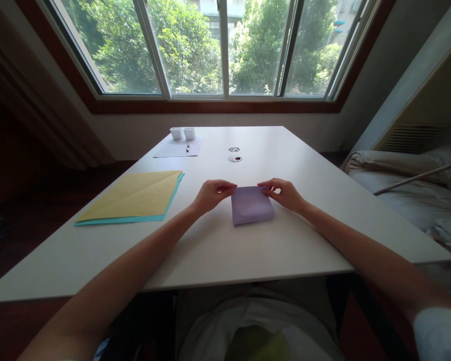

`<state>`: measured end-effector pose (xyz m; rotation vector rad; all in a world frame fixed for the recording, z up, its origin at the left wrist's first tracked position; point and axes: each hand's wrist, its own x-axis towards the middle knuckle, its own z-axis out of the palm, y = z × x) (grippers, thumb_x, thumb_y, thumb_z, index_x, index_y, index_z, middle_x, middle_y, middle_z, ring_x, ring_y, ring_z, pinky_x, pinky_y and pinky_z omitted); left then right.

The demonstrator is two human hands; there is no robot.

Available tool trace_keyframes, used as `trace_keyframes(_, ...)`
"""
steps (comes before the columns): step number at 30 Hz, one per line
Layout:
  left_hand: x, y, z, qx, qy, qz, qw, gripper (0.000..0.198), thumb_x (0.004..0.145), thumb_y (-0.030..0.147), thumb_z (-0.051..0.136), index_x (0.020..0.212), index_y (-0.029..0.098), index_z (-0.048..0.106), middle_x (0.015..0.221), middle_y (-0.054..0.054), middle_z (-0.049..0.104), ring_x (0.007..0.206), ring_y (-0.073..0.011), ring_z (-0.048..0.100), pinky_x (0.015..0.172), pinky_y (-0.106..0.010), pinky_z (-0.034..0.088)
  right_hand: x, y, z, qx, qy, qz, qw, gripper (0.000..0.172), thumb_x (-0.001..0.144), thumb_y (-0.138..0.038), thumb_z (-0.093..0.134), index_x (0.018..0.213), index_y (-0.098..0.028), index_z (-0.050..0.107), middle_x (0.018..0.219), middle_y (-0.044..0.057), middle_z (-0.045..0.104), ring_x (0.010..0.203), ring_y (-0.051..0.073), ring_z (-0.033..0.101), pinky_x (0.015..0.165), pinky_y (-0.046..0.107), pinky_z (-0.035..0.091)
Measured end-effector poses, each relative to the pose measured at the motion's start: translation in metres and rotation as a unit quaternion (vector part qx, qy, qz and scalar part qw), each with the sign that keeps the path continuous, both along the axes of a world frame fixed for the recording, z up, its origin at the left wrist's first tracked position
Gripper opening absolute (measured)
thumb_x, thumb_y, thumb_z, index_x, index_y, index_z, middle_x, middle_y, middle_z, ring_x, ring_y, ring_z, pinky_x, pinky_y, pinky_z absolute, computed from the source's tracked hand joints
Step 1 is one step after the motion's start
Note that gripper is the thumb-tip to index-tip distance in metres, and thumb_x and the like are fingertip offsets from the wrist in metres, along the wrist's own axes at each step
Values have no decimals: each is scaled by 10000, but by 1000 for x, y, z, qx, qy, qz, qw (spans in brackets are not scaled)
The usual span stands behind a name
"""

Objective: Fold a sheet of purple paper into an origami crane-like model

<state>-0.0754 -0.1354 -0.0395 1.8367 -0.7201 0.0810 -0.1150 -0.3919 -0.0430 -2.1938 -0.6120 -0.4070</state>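
Observation:
A folded piece of purple paper [251, 206] is at the middle of the white table, between my two hands. Its far left corner is pinched by the fingers of my left hand [214, 194]. On the other side, my right hand [284, 194] grips the far right corner between thumb and fingers. The near edge of the paper looks slightly lifted or rounded on the right. Whether the far edge touches the table I cannot tell.
Yellow sheets [135, 195] lie over turquoise paper [167, 213] on the left. Farther back, two small white containers [183, 133] and a pen [188, 148] rest on white paper [171, 149]. Round metal fittings [235, 158] sit in the white table [218, 260]. A window stands behind.

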Motion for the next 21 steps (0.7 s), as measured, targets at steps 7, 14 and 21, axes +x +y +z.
trace_keyframes(7,2,0,-2,-30,18,4,999,279,658,353,713,853,153,715,841,-79,712,823,-223,655,786,-360,512,-2,1,3,4,-4,-5,1000,259,813,-311,553,1030,-229,668,928,56,668,780,162,594,670,299,475)
trace_keyframes(14,3,-2,-2,15,19,26,999,212,681,311,675,822,158,716,826,-67,712,794,-208,654,748,-322,506,0,2,-1,-22,-16,-7,1000,248,823,-277,541,1021,-214,676,893,57,680,750,153,589,662,287,465)
trace_keyframes(21,0,-7,0,249,-66,62,964,169,716,175,556,803,169,702,719,-9,669,668,-143,586,666,-255,450,12,1,-12,-146,-9,14,989,216,812,-245,554,978,-215,687,839,47,677,773,165,580,753,321,458)
